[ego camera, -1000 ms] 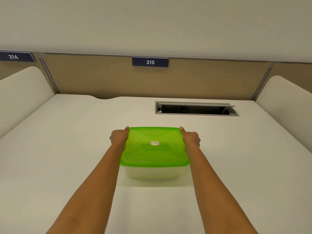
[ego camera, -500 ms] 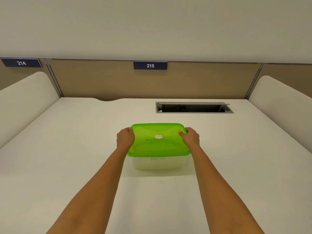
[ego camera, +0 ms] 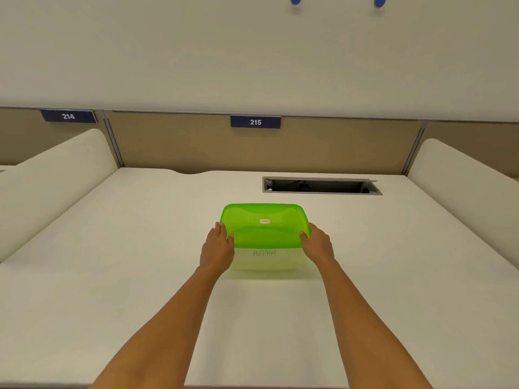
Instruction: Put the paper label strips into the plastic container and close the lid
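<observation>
Gripping: both hands clasp the container from either side, on the white tabletop (ego camera: pixel 112 276).
Sign 214 (ego camera: pixel 68 116): dark blue plate on the back panel, far left.
Left divider (ego camera: pixel 50 175): white rounded partition along the tabletop's left edge.
Left hand (ego camera: pixel 216 249): pressed against the container's left side, thumb over the lid's near-left corner, fingers (ego camera: pixel 218 228) curled round the lid's rim, closed on it.
Sign 215 (ego camera: pixel 255 122): dark blue plate on the back panel, above and behind the container.
Lid (ego camera: pixel 264 226): translucent green, seated on the container and covering its whole top; a small oval sticker sits near its middle.
Container (ego camera: pixel 264 261): clear plastic box near the tabletop's middle, between the two hands, resting on the surface.
Contents: through the near wall a paper strip (ego camera: pixel 264 253) with handwritten letters shows, just below the lid; whether there are more strips inside cannot be told, as the wall is cloudy.
Right hand (ego camera: pixel 318 245): against the container's right side, thumb on the lid's near-right corner, fingers wrapped round the rim and mostly hidden behind the box, closed on it.
Slot (ego camera: pixel 320 185): long dark cable opening with a metal frame, set in the tabletop behind and to the right of the container, well apart from it.
Right divider (ego camera: pixel 463 186): white rounded partition on the far right.
</observation>
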Tool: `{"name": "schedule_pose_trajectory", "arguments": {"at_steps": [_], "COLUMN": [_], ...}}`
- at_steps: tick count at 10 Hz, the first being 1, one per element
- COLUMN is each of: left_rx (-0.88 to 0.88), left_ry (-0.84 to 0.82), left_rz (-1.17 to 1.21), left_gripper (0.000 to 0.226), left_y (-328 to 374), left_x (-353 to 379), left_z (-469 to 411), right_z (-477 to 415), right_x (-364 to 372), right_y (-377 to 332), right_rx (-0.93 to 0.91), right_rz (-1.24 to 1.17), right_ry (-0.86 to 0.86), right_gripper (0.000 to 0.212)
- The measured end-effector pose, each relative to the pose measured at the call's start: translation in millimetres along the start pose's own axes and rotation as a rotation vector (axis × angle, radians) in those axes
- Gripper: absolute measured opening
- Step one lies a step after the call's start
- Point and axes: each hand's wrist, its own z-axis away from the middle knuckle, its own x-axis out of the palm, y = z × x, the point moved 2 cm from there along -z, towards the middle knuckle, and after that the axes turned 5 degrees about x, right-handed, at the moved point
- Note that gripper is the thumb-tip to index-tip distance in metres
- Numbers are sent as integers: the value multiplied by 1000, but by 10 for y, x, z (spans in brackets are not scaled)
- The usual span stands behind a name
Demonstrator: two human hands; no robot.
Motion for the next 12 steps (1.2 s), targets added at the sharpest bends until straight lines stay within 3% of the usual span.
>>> {"name": "schedule_pose_trajectory", "arguments": {"at_steps": [5,9,12], "left_rx": [72,110,145], "left_ry": [-75,-106,-85], "left_rz": [-314,-394,-459], "left_gripper": [59,60,59], "left_y": [172,106,137], "left_x": [168,161,123], "left_z": [615,670,619], "right_z": [480,530,562], "right_x": [-105,-74,-104], "right_y": [299,316,254], "right_rx": [-346,-326,-327], "right_rz": [548,594,542], "right_ry": [-85,-130,-64], "right_gripper": [54,63,62]}}
